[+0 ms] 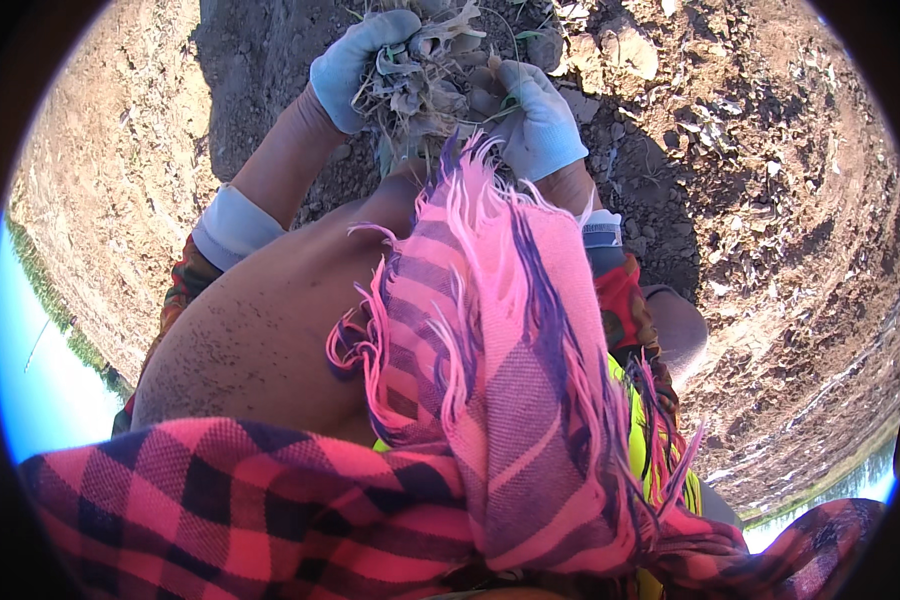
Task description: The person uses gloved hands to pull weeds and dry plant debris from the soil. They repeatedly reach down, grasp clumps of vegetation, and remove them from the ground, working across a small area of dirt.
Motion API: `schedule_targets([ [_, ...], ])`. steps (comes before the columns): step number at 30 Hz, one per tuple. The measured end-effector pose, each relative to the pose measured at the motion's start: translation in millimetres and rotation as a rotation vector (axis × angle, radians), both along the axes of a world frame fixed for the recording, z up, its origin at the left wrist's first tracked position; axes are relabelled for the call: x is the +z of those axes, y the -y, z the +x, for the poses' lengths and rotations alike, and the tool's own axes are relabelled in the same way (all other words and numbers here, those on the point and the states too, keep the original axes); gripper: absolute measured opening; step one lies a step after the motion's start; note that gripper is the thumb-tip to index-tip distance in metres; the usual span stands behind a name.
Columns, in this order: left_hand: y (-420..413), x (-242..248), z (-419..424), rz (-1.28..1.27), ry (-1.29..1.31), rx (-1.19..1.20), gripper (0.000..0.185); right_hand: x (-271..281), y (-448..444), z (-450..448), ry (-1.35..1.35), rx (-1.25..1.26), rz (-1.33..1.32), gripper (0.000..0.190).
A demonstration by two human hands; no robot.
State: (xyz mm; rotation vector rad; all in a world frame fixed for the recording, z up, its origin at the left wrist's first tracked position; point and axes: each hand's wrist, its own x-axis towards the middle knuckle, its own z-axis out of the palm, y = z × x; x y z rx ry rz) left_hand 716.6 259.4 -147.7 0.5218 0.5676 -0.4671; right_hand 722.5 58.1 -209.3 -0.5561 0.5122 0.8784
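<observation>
My left hand (pixel 356 67), in a white knit glove, grips a bunch of dry, withered plants (pixel 412 94) with papery leaves and stringy fibres. Opposite it, my right hand (pixel 540 120) wears a matching glove and has its fingers curled beside the bunch. A thin green blade (pixel 508 111) crosses near the right fingers. Whether they pinch anything is hard to make out. Both hands are low over shaded, crumbly soil (pixel 255 97).
My bent leg (pixel 270 322), speckled with dirt, rises at left. A fringed pink and dark checked scarf (pixel 525 360) hangs across the middle of the view. Clods (pixel 630 52) and dry plant litter (pixel 709 135) cover the sunlit ground at right.
</observation>
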Motion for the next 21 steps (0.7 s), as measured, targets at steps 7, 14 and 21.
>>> schedule_targets([
  [7,11.5,7.3,0.0,0.321,-0.026,-0.185,0.035,23.4,-7.3,6.5,0.240,0.042,-0.323,0.015],
  [14,26.4,3.1,-7.5,0.410,-0.080,-0.130,0.035,34.8,-38.0,-11.6,0.673,0.071,-0.787,0.026],
  [21,33.7,1.1,-1.7,0.298,-0.131,-0.161,0.042,53.2,-20.5,-3.2,0.616,0.402,-0.965,0.072],
])
